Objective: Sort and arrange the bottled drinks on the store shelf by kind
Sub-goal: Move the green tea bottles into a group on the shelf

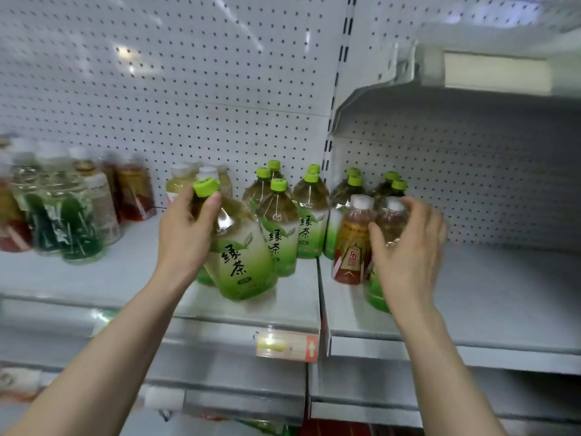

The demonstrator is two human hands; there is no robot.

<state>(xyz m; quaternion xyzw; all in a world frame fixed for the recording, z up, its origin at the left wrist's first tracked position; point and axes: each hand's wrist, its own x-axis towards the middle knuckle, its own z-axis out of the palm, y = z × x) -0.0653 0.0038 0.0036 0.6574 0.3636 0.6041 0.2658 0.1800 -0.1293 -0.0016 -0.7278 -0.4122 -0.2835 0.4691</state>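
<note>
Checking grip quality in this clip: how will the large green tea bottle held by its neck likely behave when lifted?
The green tea bottle looks large and nearly full, so it is probably heavy for the neck grip of the left hand. It is tilted, so it may swing or tip when set down. Its glossy label suggests a slippery body.

Both my forearms reach forward. My left hand [185, 234] grips a green tea bottle [242, 262] at its neck; my right hand [408, 247] is cupped, fingers [419, 207] curved, grip unclear.
</note>
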